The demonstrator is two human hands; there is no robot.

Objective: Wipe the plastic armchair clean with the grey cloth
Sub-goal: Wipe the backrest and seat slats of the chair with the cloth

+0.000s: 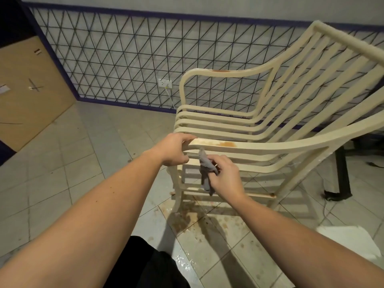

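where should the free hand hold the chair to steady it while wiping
By the front end of the near armrest, from above, as the left hand does: the flat bar curves down there, so fingers wrap it, leaving the stain clear for the cloth.

The armchair (259,129) is cream plastic, smooth and faintly shiny, with rusty brown stains on both armrests. The cloth (204,171) is soft grey fabric, matt and crumpled. The floor (87,163) is pale tile with a dull sheen, wet and blotched brown near the chair's front legs. A white sheet (349,242) at the floor's right edge looks like thin paper or fabric. The board (27,90) at the left is matt brown wood.
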